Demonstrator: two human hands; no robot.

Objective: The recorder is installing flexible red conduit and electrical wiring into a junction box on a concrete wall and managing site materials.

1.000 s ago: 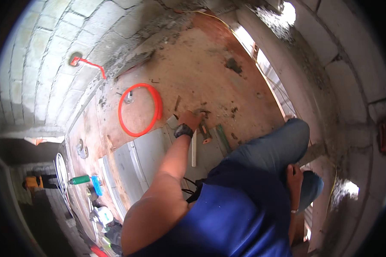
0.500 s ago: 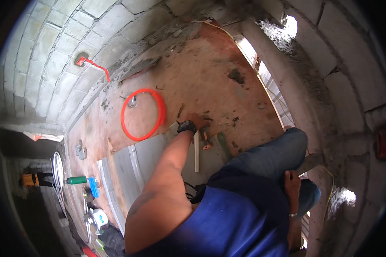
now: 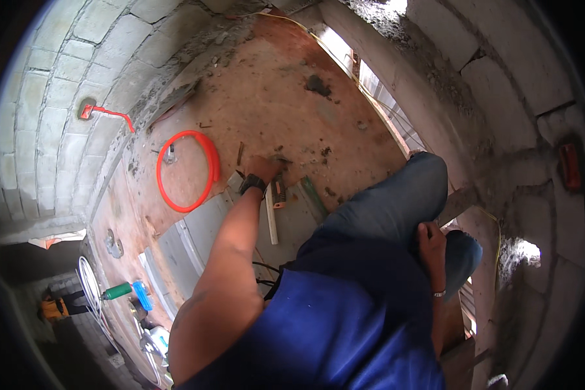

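Observation:
My left hand (image 3: 264,168), with a black watch on its wrist, reaches down to the floor ahead. Its fingers are closed around a tool with an orange-and-black handle (image 3: 279,194), which juts from under the hand toward me; a dark part near the fingertips may be its head. Beside the handle lies a narrow pale wooden strip (image 3: 271,218), and a small rod (image 3: 240,154) is just beyond the hand. My right hand (image 3: 430,240) rests by my knee, fingers curled in, with nothing visible in it.
An orange coil of tubing (image 3: 159,170) lies to the left on the dusty floor. Grey boards (image 3: 198,244) run beneath my left arm. A green bottle (image 3: 117,291), a blue object (image 3: 142,296) and white cable coils (image 3: 88,286) sit at lower left. Block walls (image 3: 101,58) stand around.
The view has shifted, so the scene sits further left and up. My left hand stays low by the tool, whose handle has turned slightly; my right hand remains at the knee.

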